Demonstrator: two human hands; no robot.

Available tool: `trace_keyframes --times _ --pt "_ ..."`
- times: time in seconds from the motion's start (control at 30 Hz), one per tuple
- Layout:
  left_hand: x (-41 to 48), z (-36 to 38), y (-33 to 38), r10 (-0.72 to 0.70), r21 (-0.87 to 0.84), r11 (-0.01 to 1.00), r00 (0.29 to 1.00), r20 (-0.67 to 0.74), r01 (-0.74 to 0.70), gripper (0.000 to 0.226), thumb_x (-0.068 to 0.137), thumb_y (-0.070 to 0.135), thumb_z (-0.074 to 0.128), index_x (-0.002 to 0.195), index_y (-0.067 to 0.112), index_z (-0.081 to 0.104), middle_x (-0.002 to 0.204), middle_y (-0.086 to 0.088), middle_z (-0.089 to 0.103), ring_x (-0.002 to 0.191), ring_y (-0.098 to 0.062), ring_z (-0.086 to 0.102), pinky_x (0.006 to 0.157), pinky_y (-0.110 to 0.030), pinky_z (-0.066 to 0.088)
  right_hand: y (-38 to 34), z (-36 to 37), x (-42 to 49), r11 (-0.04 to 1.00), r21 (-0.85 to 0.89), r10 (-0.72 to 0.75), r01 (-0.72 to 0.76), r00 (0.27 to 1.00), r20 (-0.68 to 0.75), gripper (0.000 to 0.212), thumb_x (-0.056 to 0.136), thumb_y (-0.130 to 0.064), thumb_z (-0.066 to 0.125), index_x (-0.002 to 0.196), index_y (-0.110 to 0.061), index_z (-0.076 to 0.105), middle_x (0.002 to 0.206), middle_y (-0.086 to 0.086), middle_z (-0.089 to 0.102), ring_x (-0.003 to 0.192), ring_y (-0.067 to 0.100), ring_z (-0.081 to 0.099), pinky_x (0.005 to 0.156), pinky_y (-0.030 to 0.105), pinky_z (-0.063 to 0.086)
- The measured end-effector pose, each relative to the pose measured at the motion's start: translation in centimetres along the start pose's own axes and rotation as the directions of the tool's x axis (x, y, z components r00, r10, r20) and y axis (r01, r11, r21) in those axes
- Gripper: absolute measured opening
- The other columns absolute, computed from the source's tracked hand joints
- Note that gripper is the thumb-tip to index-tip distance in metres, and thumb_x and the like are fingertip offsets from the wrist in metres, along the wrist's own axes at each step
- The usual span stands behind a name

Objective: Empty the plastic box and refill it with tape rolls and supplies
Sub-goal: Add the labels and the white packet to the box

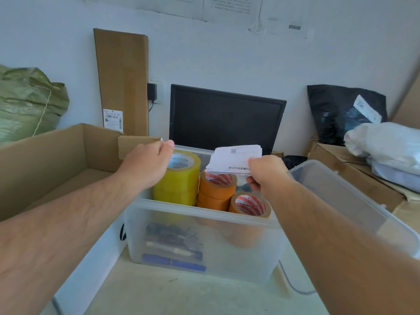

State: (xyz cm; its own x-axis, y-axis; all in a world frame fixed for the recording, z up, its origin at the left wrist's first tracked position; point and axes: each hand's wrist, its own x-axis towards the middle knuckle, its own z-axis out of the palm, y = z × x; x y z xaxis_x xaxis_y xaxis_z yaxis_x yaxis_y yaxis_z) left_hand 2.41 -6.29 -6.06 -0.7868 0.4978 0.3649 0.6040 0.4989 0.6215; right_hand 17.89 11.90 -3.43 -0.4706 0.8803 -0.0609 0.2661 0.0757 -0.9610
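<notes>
A clear plastic box point(227, 253) stands in front of me. Inside it are a stack of yellow tape rolls point(181, 185), stacked orange tape rolls point(216, 192) and a brown roll with a red-and-white core point(251, 204). Dark and blue small supplies point(172, 248) show through the front wall. My right hand point(266, 171) grips a stack of white labels with barcodes point(236, 160) above the orange rolls. My left hand point(150, 164) hovers over the yellow rolls, its fingers pinched near the cardboard flap; whether they hold anything I cannot tell.
An open cardboard carton point(56, 160) sits to the left of the box. The box's clear lid point(341, 196) leans at the right. Behind are a dark monitor point(225, 119), a tall cardboard piece point(122, 80), a green woven sack point(27, 101), a black bag point(341, 110) and white bundles point(386, 144).
</notes>
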Motion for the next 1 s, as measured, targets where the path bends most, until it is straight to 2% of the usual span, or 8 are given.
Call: trace_keyframes --times 0.1,0.37,0.5,0.63,0.7,0.77,0.9,1.0 --pt "0.0 0.0 0.1 -0.016 -0.012 1.000 1.000 0.018 0.016 0.059 0.101 0.054 0.019 0.122 0.022 0.064 0.116 -0.006 0.066 0.107 -0.022 0.056 0.094 -0.040 0.046 -0.8 1.0 1.3 0.990 -0.139 -0.017 0.025 0.998 0.059 0.034 0.096 -0.011 0.051 0.128 -0.002 0.057 0.098 0.013 0.057 0.059 0.016 0.051 0.046 0.023 0.048" --pt "0.3 0.1 -0.4 0.000 -0.024 1.000 1.000 0.020 0.001 0.061 0.097 0.058 0.016 0.120 0.027 0.063 0.115 -0.003 0.066 0.112 -0.024 0.055 0.099 -0.046 0.043 1.3 2.7 3.4 0.920 -0.386 -0.025 0.061 0.995 0.099 0.032 0.098 -0.013 0.050 0.122 0.005 0.061 0.095 0.015 0.057 0.078 0.026 0.056 0.079 0.040 0.056" --pt "0.5 0.2 -0.5 0.002 -0.027 1.000 0.999 0.034 -0.001 0.058 0.098 0.057 0.016 0.122 0.029 0.062 0.117 0.000 0.067 0.114 -0.022 0.054 0.101 -0.048 0.042 1.5 2.5 3.4 0.889 -0.451 -0.052 0.086 0.995 0.087 0.034 0.098 -0.017 0.048 0.123 0.003 0.061 0.100 0.016 0.060 0.084 0.026 0.054 0.080 0.039 0.055" --pt "0.3 0.2 -0.5 -0.004 -0.034 0.999 0.999 0.044 0.005 0.058 0.099 0.057 0.016 0.125 0.030 0.060 0.117 0.001 0.065 0.113 -0.020 0.054 0.100 -0.047 0.044 1.3 2.4 3.3 0.853 -0.510 -0.048 0.110 0.990 0.133 0.040 0.101 -0.009 0.040 0.135 0.007 0.051 0.136 0.026 0.054 0.093 0.026 0.045 0.075 0.034 0.051" --pt "0.3 0.3 -0.6 -0.003 -0.040 0.999 0.999 0.049 0.005 0.058 0.098 0.058 0.015 0.124 0.031 0.060 0.117 0.001 0.065 0.113 -0.021 0.053 0.100 -0.048 0.043 1.4 2.5 3.4 0.851 -0.517 -0.028 0.096 0.990 0.136 0.038 0.098 -0.009 0.045 0.133 0.005 0.053 0.135 0.025 0.056 0.093 0.026 0.048 0.076 0.036 0.053" --pt "0.4 0.3 -0.6 -0.005 -0.055 0.998 0.998 0.056 0.008 0.059 0.096 0.059 0.015 0.125 0.032 0.059 0.117 0.001 0.065 0.114 -0.021 0.053 0.100 -0.048 0.043 1.4 2.5 3.1 0.845 -0.529 -0.005 0.080 0.990 0.141 0.032 0.098 -0.010 0.049 0.126 0.000 0.057 0.128 0.022 0.060 0.093 0.026 0.055 0.088 0.039 0.056" --pt "0.5 0.4 -0.7 -0.012 -0.063 0.998 0.998 0.070 0.016 0.058 0.097 0.058 0.016 0.130 0.032 0.057 0.119 0.002 0.063 0.116 -0.019 0.053 0.099 -0.045 0.044 1.0 2.4 2.0 0.740 -0.663 -0.023 0.117 0.989 0.149 0.012 0.104 -0.027 0.049 0.107 -0.015 0.051 0.104 0.007 0.063 0.100 0.023 0.066 0.080 0.024 0.052" --pt "0.5 0.4 -0.7 -0.011 -0.059 0.998 0.997 0.075 0.015 0.056 0.099 0.057 0.017 0.129 0.032 0.056 0.119 0.002 0.063 0.115 -0.019 0.052 0.099 -0.044 0.044 1.1 2.6 2.0 0.789 -0.605 0.001 0.106 0.985 0.174 0.020 0.104 -0.023 0.049 0.120 -0.012 0.056 0.117 0.014 0.062 0.114 0.030 0.063 0.096 0.034 0.052"
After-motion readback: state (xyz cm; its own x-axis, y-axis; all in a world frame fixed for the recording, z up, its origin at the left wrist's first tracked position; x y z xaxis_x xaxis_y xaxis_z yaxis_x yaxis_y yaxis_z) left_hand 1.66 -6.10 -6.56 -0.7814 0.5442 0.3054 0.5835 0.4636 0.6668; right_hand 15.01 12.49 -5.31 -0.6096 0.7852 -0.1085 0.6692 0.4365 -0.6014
